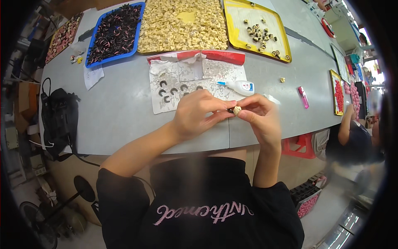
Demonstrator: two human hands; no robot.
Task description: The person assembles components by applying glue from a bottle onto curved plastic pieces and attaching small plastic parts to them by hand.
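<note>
In front of my chest both hands are brought together, fingertips nearly meeting. My left hand (198, 111) pinches a small black curved piece (230, 110) against a small cream piece (237, 110). My right hand (262, 117) grips the cream piece between thumb and fingers. Just beyond my hands a stained white sheet (159, 106) with a red edge lies on the table, and several black C-shaped pieces (162, 92) rest on it. A white glue bottle (241, 86) with a blue tip lies on its side there.
Along the back are a blue tray (90, 59) of black and pink curved pieces, a wide tray of cream pieces (182, 35) and a yellow tray (286, 54) holding joined pieces. A pink tube (303, 97) lies right. Another person (354, 135) sits at far right.
</note>
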